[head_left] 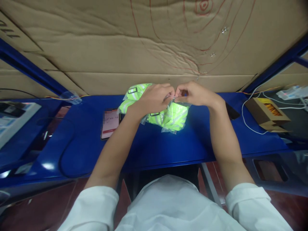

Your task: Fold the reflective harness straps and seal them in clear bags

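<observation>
Neon yellow-green items with pale reflective bands and dark buckles, wrapped in clear plastic, form a bundle (175,116) on the blue table (154,144). My left hand (156,98) lies over the bundle's middle, its fingers closed in a pinch on a thin pale string (171,96). Just right of it, at the bundle's upper right edge, my right hand (192,93) is closed too, fingertips pinched around the string's other side. The two hands nearly touch. Part of the bundle is hidden beneath my left hand and wrist.
A lit phone (110,123) lies left of the bundle. Further left is a clear plastic cup (72,97). On the right are a dark flat object (232,112), white cables and an open cardboard box (269,114). A cardboard wall (108,57) stands behind the table.
</observation>
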`<state>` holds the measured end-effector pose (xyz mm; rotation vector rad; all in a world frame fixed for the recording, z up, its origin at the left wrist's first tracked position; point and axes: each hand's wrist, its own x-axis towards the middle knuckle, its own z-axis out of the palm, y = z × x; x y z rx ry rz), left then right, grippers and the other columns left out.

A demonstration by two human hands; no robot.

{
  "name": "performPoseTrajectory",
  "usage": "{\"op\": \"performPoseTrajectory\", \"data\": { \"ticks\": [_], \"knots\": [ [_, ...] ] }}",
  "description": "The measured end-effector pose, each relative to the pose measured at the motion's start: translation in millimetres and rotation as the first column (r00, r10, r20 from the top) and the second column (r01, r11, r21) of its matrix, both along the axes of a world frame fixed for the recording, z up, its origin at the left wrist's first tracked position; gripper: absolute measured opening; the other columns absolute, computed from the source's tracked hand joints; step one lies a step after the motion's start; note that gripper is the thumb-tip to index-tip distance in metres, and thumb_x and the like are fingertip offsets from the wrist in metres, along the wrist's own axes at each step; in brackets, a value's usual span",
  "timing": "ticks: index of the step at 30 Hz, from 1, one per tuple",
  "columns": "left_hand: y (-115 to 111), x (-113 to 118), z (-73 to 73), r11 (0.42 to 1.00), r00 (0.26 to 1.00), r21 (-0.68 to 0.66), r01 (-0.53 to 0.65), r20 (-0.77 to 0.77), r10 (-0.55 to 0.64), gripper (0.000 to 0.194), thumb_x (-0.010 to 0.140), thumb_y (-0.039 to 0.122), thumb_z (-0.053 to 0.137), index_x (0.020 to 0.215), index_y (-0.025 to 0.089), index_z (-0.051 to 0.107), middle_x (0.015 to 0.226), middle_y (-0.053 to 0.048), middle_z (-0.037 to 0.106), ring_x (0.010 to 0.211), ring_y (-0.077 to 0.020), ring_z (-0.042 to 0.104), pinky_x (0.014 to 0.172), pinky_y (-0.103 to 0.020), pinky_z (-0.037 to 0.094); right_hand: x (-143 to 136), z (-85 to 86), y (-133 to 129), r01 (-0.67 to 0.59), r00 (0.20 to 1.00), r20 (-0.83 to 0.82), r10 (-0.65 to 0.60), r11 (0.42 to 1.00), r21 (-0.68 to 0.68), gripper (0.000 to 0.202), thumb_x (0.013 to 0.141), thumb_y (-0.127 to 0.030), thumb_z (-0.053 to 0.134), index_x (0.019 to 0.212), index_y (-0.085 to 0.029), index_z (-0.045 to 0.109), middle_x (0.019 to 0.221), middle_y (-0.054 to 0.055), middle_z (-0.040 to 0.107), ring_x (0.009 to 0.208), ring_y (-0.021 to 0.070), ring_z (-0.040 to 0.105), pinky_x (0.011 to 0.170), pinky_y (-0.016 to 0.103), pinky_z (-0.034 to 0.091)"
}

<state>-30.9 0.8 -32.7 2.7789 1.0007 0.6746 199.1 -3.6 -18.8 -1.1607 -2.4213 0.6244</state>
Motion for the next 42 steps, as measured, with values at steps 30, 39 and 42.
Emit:
{"op": "performPoseTrajectory", "data": {
  "ticks": [30,39,42],
  "knots": [
    [20,-28,8.0,0.969,0.997,-0.236,0.076,0.046,-0.067,0.02,0.089,0.031,0.066,0.097,0.02,0.081,0.092,-0.005,0.077,0.079,-0.0179,0.065,0.075,-0.03,0.045,26,-5.3,10,0.014,0.999,0.041,-0.009,0.992,-0.124,0.012,0.082,-0.03,0.076,0.089,-0.021,0.074,0.083,0.002,0.075,0.073,0.0163,0.063,0.064,0.028,0.045],
    [20,-33,11.0,0.97,0.992,-0.239,0.044,0.129,-0.013,0.023,0.087,0.043,0.069,0.094,0.024,0.08,0.09,-0.004,0.078,0.082,-0.0198,0.068,0.075,-0.032,0.049,26,-6.2,11,0.026,1.0,0.011,-0.025,0.992,-0.123,0.009,0.082,-0.031,0.078,0.087,-0.023,0.077,0.082,0.004,0.077,0.071,0.0184,0.066,0.063,0.032,0.047],
    [20,-30,10.9,0.982,0.998,-0.187,0.026,0.06,-0.015,0.024,0.091,0.043,0.061,0.09,0.025,0.077,0.089,-0.003,0.078,0.08,-0.0193,0.065,0.076,-0.034,0.048,24,-1.3,5,0.011,1.0,-0.006,-0.012,0.99,-0.141,0.015,0.085,-0.034,0.075,0.092,-0.021,0.077,0.088,0.005,0.078,0.077,0.0188,0.067,0.068,0.032,0.049]
  ]
}}
